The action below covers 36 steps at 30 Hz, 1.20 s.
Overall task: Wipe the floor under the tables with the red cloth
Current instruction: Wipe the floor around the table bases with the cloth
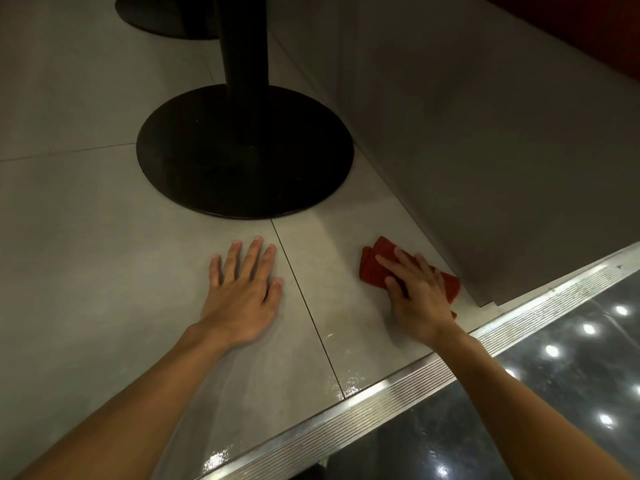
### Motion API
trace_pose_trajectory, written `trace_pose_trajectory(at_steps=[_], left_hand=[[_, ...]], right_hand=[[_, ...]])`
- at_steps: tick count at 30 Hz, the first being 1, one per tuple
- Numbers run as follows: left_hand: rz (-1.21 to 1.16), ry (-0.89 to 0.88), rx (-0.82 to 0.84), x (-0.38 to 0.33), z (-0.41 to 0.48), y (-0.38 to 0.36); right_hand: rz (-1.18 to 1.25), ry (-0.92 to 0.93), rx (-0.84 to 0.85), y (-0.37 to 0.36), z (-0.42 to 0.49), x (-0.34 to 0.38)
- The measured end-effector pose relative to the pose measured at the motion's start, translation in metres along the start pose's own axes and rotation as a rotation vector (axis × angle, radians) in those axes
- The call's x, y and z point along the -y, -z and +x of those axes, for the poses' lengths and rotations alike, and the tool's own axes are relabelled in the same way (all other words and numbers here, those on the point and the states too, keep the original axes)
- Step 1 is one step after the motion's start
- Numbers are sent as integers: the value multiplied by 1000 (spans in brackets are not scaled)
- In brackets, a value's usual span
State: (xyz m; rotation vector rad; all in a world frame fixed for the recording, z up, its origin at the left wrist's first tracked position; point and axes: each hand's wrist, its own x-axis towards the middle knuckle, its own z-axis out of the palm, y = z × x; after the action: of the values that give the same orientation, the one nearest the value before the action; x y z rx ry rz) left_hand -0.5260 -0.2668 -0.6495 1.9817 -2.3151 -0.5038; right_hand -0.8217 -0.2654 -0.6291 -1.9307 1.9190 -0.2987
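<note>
A folded red cloth (373, 263) lies on the grey tiled floor (104, 237), close to the lower edge of a grey panel. My right hand (414, 294) presses flat on the cloth with straight fingers, covering its middle and right part. My left hand (244, 287) rests palm down on the bare tile to the left, fingers spread, holding nothing. Just beyond both hands stands the round black base (242, 150) of a table, with its black post (244, 53) rising out of view.
A second black table base (162, 15) sits at the far top. The grey panel (485, 150) walls off the right side. A ribbed metal strip (381, 386) runs diagonally along the tile edge, with glossy dark floor (554, 393) beyond it.
</note>
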Motion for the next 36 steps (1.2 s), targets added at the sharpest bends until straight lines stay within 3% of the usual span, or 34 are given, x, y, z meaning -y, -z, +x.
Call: trace_pose_trajectory(at_steps=[8,13,18,27,32,36], left_hand=[[6,3,-7,0,0,0],[10,-2,-5,1,0,-1],[4,6,-14,0,-1,-1],[-10,8,1,-1,-2,2],[-18,2,6,-1,-2,2],[-19,-1,-1,0,-1,2]], right_hand=[[56,316,114,4,-35,-20],[68,223,21,15,-23,-37],[33,81,-45,-2,-21,-5],[50,382,112,-14,-60,4],[25,256,40,6,-43,-28],[24,85,-13,-3,-38,-3]])
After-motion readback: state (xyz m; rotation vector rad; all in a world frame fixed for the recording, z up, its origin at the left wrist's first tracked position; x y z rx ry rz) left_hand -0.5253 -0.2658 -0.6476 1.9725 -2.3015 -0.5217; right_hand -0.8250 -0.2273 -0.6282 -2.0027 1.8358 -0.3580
